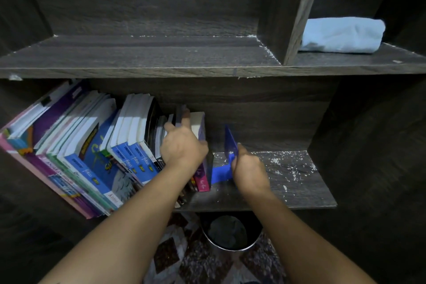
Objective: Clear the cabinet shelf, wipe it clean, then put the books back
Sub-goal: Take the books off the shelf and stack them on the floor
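Books [92,145] pack the left half of the lower shelf [288,180], spines towards us and leaning hard to the left, blue and purple covers among them. At the right end of that row stands a purple book [202,136], upright and touching its neighbours. Here's the left hand [182,145], right on the last few volumes: fingers up over their top edges, thumb spread out to the left, the grip closed around those end books. Just beside the purple book comes a blue bookend [230,145], its flat foot lying on the shelf and its plate standing up, tilted a little. The right hand [250,168] has it, and the grip is tight, with the fingers curled round the near edge of the plate. It's a bit blurred there, so I can't tell exactly how the fingers lie. The shelf board to the right of that hand is dark wood speckled with white flecks. Up above, the upper shelf [138,53] shows white crumbs along its far edge. Across the divider, in the upper right compartment, lies a folded light blue cloth [341,34]. Down below, between the forearms, a round bin [230,233] sits on the patterned floor [184,249].
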Tool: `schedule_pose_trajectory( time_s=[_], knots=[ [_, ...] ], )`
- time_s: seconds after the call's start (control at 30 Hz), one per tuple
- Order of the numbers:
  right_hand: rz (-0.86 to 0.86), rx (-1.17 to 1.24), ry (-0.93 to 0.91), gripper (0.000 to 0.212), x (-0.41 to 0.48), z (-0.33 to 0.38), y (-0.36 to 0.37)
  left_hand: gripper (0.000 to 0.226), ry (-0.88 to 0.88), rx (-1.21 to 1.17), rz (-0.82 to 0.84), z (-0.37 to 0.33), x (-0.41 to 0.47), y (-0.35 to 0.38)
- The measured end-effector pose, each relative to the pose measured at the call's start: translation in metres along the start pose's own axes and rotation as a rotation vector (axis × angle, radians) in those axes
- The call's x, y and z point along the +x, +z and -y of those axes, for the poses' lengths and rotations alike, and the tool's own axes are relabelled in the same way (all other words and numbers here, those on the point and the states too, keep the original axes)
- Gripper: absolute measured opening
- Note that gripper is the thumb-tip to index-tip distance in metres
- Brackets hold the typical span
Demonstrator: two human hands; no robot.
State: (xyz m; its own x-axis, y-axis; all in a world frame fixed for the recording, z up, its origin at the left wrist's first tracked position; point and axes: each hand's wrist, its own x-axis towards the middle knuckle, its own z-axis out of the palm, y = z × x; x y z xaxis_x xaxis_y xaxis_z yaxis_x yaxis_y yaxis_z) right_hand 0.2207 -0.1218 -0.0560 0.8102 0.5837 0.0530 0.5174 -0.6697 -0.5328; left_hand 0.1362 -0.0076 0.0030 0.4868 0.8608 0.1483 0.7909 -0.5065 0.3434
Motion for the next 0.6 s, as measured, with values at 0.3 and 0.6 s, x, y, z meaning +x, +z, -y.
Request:
schedule_pose_trajectory(
  time_s=[0.3,0.6],
  knots=[
    [-0.091,-0.079,0.08,0.038,-0.017,-0.023,-0.024,0.049,0.22,0.544,-0.193,-0.002,-0.02,0.026],
    [-0.178,-0.136,0.127,0.026,-0.057,-0.046,-0.069,0.048,0.463,0.404,-0.195,-0.01,-0.043,0.026]
  ],
)
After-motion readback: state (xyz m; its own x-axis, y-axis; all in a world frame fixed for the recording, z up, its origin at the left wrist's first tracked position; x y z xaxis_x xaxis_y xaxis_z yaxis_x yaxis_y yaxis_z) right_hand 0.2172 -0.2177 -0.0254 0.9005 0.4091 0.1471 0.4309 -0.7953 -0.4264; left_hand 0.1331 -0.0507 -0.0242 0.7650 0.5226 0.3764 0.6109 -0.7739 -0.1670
